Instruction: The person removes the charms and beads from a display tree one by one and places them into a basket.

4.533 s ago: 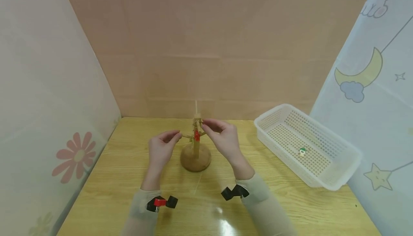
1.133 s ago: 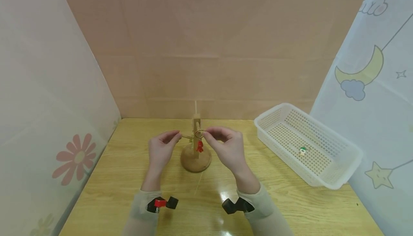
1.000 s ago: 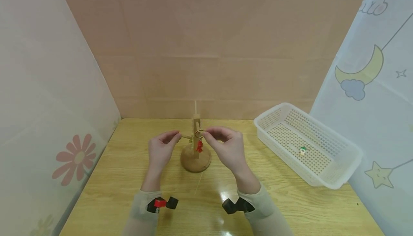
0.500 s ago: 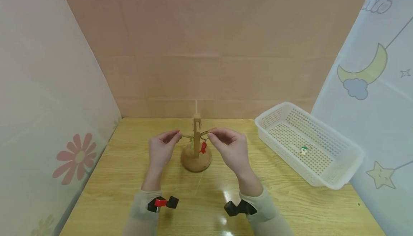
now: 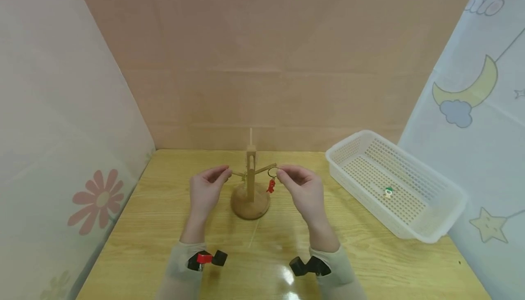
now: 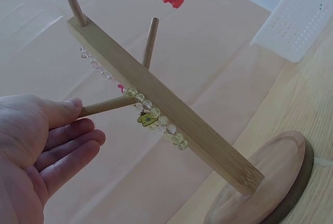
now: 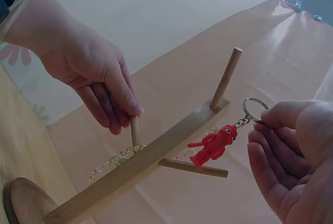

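A wooden stand [image 5: 251, 177] with a round base and several pegs stands upright mid-table. My left hand [image 5: 207, 193] pinches the end of its left peg [image 6: 109, 107] between thumb and index finger. Beaded bracelets [image 6: 162, 120], one with a yellow charm, hang on the stand's left side. Right of the post, my right hand [image 5: 305, 193] pinches the metal ring of a keychain [image 7: 213, 146] with a red figure dangling below. In the head view the ring is near the tip of the right peg [image 5: 266, 168]; the right wrist view shows them apart.
A white perforated plastic basket [image 5: 434, 209] stands on the right of the wooden table [image 5: 143, 245]. Inside it lies a small green and white item [image 5: 388, 192], too small to make out. Patterned fabric flanks the table, with a plain brown sheet [image 5: 262, 85] behind.
The right hand has carried the red keychain from beside the upper post downward, then rightward away from the stand, uncovering the right peg. The left hand stays at its peg.
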Motion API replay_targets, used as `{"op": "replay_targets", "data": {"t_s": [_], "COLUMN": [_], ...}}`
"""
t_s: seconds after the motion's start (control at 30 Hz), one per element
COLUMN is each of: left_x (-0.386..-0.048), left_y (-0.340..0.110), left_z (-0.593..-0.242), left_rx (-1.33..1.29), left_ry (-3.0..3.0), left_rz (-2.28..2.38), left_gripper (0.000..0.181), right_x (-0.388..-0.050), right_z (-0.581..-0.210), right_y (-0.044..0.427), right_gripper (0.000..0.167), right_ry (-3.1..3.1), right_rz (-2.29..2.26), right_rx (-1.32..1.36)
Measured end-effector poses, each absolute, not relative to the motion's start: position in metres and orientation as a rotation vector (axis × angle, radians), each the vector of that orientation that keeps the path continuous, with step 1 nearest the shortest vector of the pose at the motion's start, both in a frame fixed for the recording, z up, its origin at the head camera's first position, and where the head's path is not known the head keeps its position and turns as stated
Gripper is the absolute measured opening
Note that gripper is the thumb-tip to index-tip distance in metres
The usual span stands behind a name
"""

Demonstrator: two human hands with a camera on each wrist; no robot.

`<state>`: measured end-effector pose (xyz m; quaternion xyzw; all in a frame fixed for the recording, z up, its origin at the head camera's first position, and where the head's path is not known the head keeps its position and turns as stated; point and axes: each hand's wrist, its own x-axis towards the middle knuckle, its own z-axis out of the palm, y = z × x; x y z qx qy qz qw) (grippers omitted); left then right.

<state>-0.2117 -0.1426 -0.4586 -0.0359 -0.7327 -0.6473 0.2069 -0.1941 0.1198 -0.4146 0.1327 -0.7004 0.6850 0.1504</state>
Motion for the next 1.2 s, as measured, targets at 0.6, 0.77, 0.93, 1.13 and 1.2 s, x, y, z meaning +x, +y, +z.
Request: {"op": "replay_targets", "data": {"t_s": [0.6, 0.77, 0.93, 1.13, 1.2], "left_x": [-0.213, -0.213, -0.215, -0.212, -0.211], "left_y": [-0.144, -0.142, -0.141, -0.142, -0.143], "left_z": [-0.460, -0.461, -0.460, -0.458, -0.458], "left_rx": [-0.116, -0.100, -0.123, -0.113, -0.111], "left_ry": [-2.037, -2.044, -2.038, -2.039, -2.043], "left_rz": [-1.776, -1.762, -1.755, -1.725, -1.718], "left_gripper": [0.014, 0.013, 0.014, 0.012, 0.012], "right_x": [-0.199, -0.202, -0.212, -0.217, -0.218], "right_z": [-0.413, -0.413, -0.411, -0.408, -0.407], "right_y": [0.142, 0.150, 0.161, 0.178, 0.187], "right_gripper": [0.018, 0.015, 0.017, 0.019, 0.018], "right_ry": [-1.990, -1.980, -1.968, -2.052, -2.075], "right_rz": [1.951, 1.917, 1.873, 1.745, 1.692], "right_rx": [0.247, 0.238, 0.269, 0.248, 0.240]}}
